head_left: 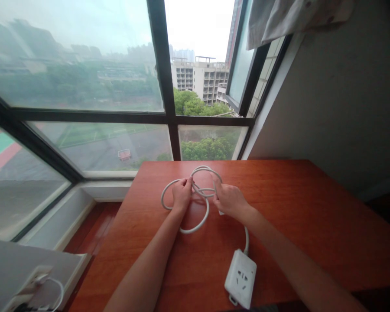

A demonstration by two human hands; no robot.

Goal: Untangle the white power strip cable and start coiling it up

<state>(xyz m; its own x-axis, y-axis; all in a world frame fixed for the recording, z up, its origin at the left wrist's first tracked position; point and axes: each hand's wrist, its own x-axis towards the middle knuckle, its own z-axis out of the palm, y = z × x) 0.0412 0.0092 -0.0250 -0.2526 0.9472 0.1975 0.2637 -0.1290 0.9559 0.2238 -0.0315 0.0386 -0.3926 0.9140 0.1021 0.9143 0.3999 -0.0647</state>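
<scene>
Extension cable, looped over the table: pinched in left hand, held in curled right hand, judged light, springy and hardly fragile, best gripped at the crossing loops, clear of the presumably heavier socket block.

I have passage over the reddish-brown wooden tabletop between the white rectangular plastic socket block and the bare left forearm. Beyond the block, the looped off-white cable, left hand and right hand obstruct me.
</scene>
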